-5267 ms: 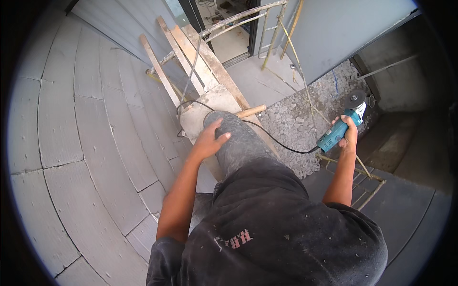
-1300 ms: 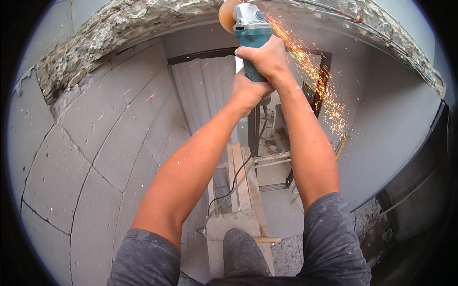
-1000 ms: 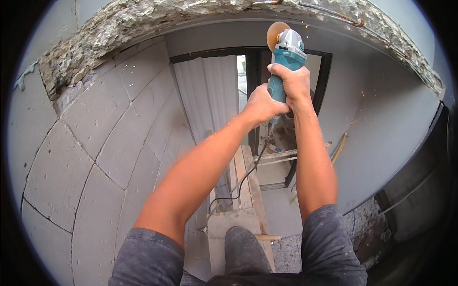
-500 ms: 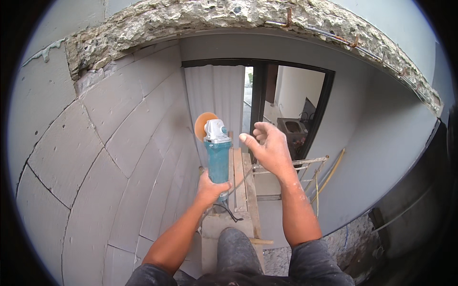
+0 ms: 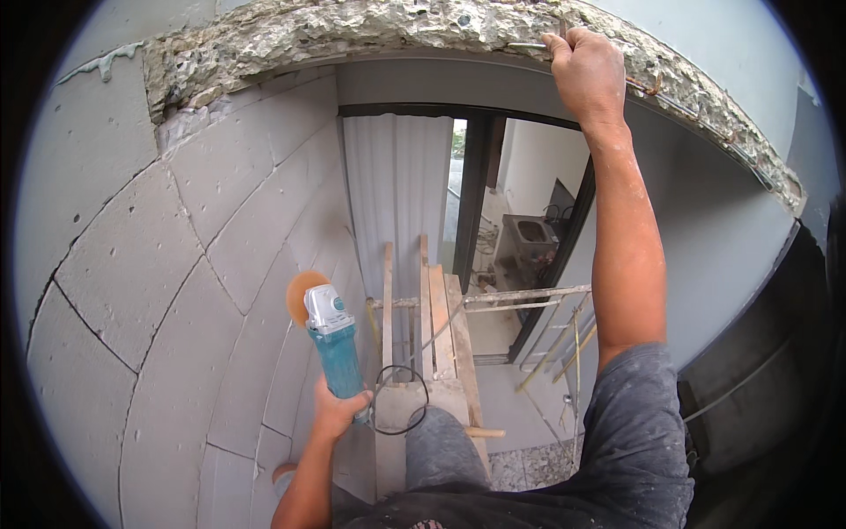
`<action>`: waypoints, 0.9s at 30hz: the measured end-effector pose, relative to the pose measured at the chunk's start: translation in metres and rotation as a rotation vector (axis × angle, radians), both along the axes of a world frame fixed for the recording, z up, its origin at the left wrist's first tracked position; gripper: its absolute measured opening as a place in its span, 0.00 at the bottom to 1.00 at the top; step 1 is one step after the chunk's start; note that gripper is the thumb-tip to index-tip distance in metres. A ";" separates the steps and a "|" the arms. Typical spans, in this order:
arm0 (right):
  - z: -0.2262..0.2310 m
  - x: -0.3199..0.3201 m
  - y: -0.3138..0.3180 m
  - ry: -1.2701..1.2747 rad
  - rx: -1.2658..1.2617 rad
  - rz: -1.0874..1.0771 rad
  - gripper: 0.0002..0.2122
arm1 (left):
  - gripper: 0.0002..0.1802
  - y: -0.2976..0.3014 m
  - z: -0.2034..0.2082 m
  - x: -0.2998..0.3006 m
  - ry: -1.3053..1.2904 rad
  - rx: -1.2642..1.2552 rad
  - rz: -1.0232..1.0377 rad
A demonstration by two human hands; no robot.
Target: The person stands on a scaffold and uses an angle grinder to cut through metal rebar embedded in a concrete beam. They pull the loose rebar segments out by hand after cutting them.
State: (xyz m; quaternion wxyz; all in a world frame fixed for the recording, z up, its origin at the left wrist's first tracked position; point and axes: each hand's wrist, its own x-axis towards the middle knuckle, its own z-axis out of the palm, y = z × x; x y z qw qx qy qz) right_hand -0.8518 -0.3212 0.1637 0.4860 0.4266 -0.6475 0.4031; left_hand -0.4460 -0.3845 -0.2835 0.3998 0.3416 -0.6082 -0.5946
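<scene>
My left hand wraps the grinder; above it, my right hand seems to pinch the steel bar, probably testing it; pulling calls for firmness.

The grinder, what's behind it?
Behind the grinder you can see the grey block wall. The patch its body covers is hidden, so I can't tell what's there.

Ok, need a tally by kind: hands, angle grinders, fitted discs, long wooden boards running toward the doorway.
Hands: 2 (left hand, right hand)
Angle grinder: 1
Orange disc: 1
Long wooden boards: 4
Total: 8
</scene>
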 end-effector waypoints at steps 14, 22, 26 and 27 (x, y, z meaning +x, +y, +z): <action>0.005 -0.013 -0.017 0.036 -0.287 -0.153 0.17 | 0.27 0.011 -0.001 -0.002 0.079 0.036 -0.018; -0.095 0.025 -0.066 -0.044 -0.531 0.202 0.08 | 0.25 -0.002 0.010 -0.004 0.156 0.108 0.029; -0.108 0.021 -0.076 -0.021 -0.582 0.239 0.08 | 0.24 -0.002 0.020 -0.015 0.223 0.153 0.014; -0.109 0.018 -0.074 -0.032 -0.561 0.235 0.08 | 0.23 0.000 0.021 -0.018 0.238 0.169 -0.004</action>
